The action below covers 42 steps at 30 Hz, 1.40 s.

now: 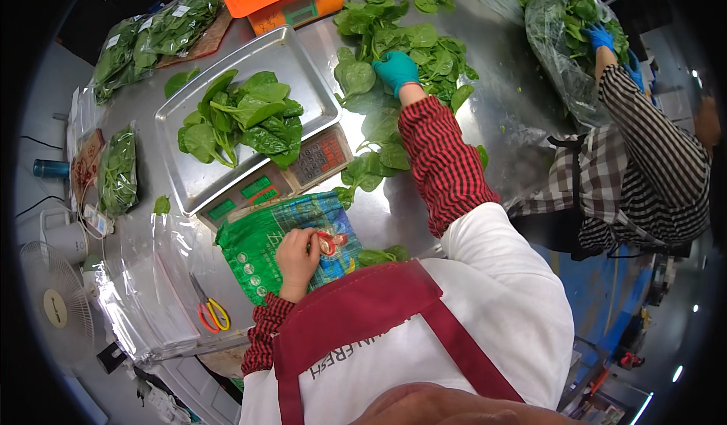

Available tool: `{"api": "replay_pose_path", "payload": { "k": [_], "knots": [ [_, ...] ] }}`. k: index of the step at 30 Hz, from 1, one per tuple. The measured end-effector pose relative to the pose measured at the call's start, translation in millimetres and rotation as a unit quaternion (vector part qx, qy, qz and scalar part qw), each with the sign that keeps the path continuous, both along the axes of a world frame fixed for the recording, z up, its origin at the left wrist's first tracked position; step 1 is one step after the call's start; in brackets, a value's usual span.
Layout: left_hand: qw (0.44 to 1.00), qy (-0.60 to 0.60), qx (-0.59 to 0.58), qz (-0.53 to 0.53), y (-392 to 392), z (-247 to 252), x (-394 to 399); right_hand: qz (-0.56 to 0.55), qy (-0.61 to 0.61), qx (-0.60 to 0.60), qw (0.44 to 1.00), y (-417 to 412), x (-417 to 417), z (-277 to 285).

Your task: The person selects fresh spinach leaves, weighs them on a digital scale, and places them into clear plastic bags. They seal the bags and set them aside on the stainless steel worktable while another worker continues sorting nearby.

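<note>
Reaching across the steel table, my right hand [396, 71] wears a teal glove and touches a pile of green leafy vegetables [436, 61]; its fingertips are hidden, so a grip cannot be told. My left hand [297, 257], bare with curled fingers, rests on a green and blue printed plastic bag [244, 254]. In front, a metal tray [187, 195] sits tilted in view on a digital scale [319, 157] and holds a bunch of leaves [250, 112]. Loose leafy stems [369, 172] lie on the table between the scale and my right sleeve.
Scissors [211, 311] and clear plastic bags [150, 294] lie at left. Bagged greens [117, 169] stand beyond them. An orange scale [301, 9] is at the far side. At right, a person in blue gloves [599, 37] handles greens in a clear bag [545, 44]. A fan [57, 308] stands far left.
</note>
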State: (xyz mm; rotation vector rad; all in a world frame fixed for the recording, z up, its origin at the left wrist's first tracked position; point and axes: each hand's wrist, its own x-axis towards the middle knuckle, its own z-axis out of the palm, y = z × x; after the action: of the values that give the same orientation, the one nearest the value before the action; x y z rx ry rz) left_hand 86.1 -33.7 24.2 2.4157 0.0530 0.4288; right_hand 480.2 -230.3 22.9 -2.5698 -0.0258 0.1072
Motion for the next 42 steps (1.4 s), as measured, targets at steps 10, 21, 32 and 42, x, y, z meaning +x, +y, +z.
{"api": "replay_pose_path", "payload": {
  "k": [10,21,32,42],
  "knots": [
    [1.0,0.016,0.006,0.011,0,-2,-3,0.099,0.109,0.29,0.946,-41,-141,106],
    [1.0,-0.001,0.016,0.016,0,-8,-3,0.103,-0.042,0.067,0.991,-48,-117,67],
    [1.0,0.004,0.007,0.015,0,-8,-3,-0.025,-0.179,0.031,0.983,-24,-51,15],
    [1.0,0.022,0.006,0.016,-2,-6,-1,0.246,-0.079,-0.119,0.959,-9,-168,28]
  ]
}}
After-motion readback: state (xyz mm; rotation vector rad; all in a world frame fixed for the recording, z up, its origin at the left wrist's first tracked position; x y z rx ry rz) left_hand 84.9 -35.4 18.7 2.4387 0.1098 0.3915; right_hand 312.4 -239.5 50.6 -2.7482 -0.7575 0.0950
